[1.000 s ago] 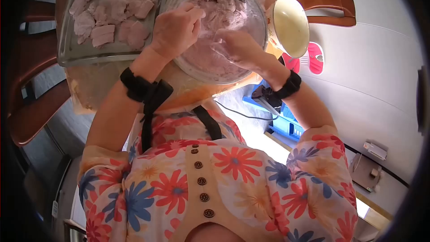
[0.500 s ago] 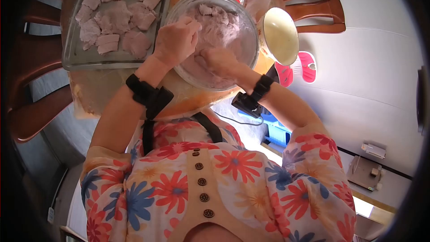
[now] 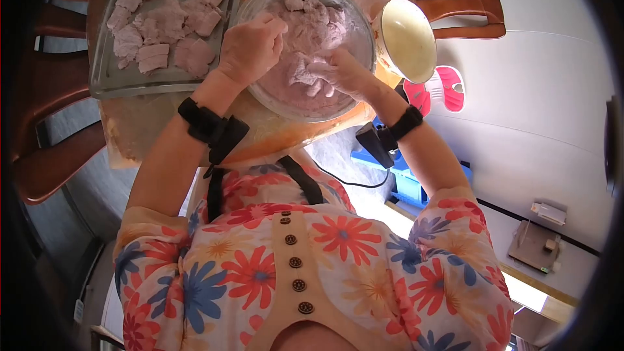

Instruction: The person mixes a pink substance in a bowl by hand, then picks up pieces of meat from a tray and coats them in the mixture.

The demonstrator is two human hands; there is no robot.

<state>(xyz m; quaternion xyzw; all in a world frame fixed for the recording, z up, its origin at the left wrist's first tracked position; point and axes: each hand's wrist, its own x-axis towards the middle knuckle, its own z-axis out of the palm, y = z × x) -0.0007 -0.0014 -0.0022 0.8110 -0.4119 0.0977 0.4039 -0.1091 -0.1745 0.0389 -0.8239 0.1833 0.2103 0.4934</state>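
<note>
The shirt (image 3: 338,266) has big red, blue and orange flowers; a cream strip (image 3: 286,286) with brown buttons (image 3: 294,262) runs down the middle; black bands (image 3: 205,123) wrap the wrists by the left hand (image 3: 250,45) and right hand (image 3: 344,71); black straps (image 3: 302,179) cross the chest.

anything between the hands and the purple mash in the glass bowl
Nothing visible does. The left hand and the right hand are both inside the glass bowl, in contact with the purple mash. The tray of cut pieces lies beside the bowl, off to the left hand's side.
</note>
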